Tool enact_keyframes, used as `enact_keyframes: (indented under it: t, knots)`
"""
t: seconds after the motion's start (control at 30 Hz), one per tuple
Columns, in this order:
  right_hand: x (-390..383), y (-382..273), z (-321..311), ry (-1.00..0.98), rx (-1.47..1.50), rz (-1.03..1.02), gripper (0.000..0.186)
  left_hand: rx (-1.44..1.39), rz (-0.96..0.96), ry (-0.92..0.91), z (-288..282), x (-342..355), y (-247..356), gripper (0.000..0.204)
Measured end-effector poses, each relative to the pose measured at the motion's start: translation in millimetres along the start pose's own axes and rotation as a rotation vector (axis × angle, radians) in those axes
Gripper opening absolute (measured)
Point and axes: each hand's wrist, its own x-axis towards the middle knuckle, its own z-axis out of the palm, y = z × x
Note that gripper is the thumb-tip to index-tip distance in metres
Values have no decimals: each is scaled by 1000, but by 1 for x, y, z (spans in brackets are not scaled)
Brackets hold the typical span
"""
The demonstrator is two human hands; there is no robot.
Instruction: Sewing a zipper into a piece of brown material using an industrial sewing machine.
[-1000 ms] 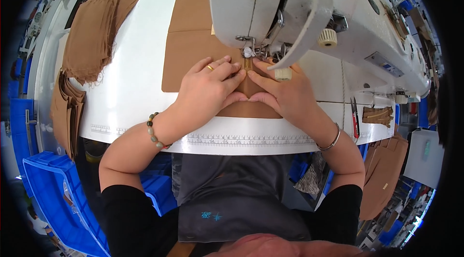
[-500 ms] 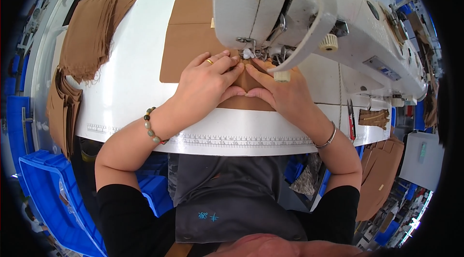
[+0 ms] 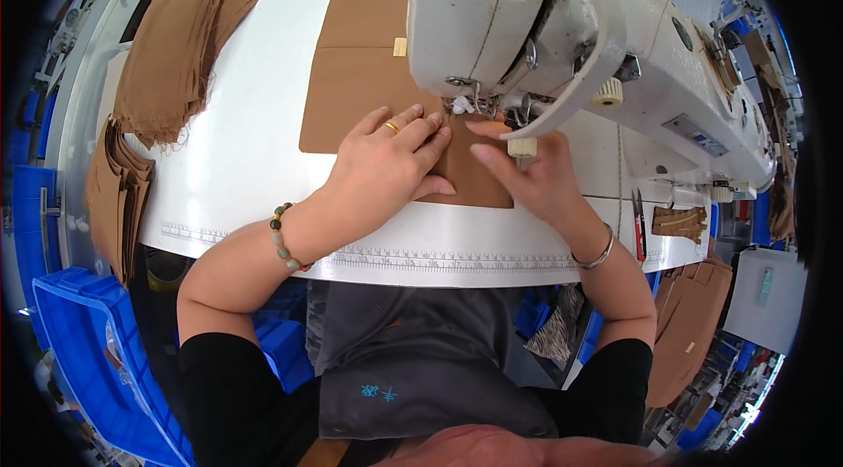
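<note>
Brown fabric [image 3: 369, 80] lies flat on the white tabletop [image 3: 246, 168], its near edge tucked under the needle of the sewing machine [image 3: 527, 19]. I press my left hand [image 3: 386, 164] on it with fingers spread flat, so the piece cannot creep sideways at the presser foot. My right hand [image 3: 531, 177] rests beside it, fingers extended along the seam line, steering the edge rather than gripping anything. Neither hand closes on the cloth; both simply weigh it down. The machine's arm hangs over my right fingers and hides the needle itself. To my left sits a stack of cut pieces [image 3: 176, 54], with another bundle [image 3: 118, 195] draped at the tabletop's edge. Scissors [image 3: 638, 225] lie to my right, and blue bins [image 3: 79, 335] stand below.
</note>
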Motion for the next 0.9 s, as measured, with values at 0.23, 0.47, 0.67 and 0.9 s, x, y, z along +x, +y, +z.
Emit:
enact_keyframes:
  t: [0.23, 0.47, 0.67, 0.9]
  knots:
    - [-3, -9, 19, 6, -768, -336, 48, 5, 4, -10, -6, -1, 1, 58]
    - [1, -3, 17, 39, -805, -343, 48, -20, 0, 16, -2, 5, -3, 61]
    - [4, -3, 17, 33, -805, -360, 46, -18, -9, 1, -2, 6, -6, 63]
    - [4, -3, 18, 45, -797, -351, 42, 31, -4, -61, -7, 6, -6, 65]
